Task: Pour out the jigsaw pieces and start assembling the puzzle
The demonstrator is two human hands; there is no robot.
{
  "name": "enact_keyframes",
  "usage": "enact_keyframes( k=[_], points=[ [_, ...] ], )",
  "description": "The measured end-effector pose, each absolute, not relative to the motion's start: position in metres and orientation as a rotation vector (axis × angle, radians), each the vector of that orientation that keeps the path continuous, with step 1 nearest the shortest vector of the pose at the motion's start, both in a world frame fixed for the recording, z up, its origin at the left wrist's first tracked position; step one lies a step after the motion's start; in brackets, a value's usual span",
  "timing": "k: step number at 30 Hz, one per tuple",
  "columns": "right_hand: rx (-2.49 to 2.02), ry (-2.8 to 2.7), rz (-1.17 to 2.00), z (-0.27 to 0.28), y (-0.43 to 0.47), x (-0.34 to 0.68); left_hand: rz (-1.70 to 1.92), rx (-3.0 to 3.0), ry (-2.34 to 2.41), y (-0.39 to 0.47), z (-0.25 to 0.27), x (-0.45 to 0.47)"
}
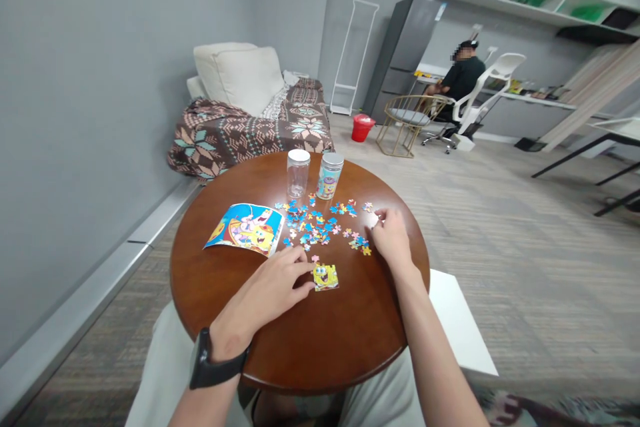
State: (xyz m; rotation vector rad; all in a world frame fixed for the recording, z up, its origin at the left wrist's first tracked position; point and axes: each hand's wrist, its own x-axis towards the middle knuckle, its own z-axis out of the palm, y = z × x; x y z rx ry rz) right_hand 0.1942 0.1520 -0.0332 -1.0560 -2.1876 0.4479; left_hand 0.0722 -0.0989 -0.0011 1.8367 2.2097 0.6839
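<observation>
My left hand [281, 282] lies on the round table with thumb and fingers apart. Its tips are at the left edge of a small joined patch of jigsaw puzzle [326, 277] showing a yellow cartoon face. A pink puzzle piece [315, 259] lies just above that patch. At the right side of the loose pieces, my right hand [390, 235] pinches a puzzle piece [371, 220], its pale back showing. Many loose puzzle pieces [313, 230], mostly blue, pink and yellow, spread across the table's middle. Left of them rests a curled picture sheet [250, 228] with cartoon figures.
At the far side of the brown table [225, 307] stand a clear jar [298, 177] with a white lid and a printed jar [330, 177]. Beyond are a covered sofa [245, 127], a red bin [362, 128], a wire chair [410, 119] and a seated person [463, 77].
</observation>
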Motion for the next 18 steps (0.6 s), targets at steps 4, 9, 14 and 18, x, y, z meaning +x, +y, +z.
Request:
enact_keyframes(
  k=[4,9,14,18],
  points=[
    [-1.046,-2.126,0.442,-0.043,0.161,0.196,0.692,1.811,2.223,-0.099,-0.001,0.073],
    [-1.076,-2.108,0.380,-0.051,0.178,0.205,0.795,1.803,2.313,-0.100,-0.003,0.072],
    [-1.000,-2.292,0.308,-0.053,0.182,0.208,0.870,1.785,2.472,-0.100,-0.006,0.069],
    [-0.959,-2.390,0.294,-0.051,0.177,0.204,0.830,1.787,2.463,-0.100,-0.008,0.068]
  ],
)
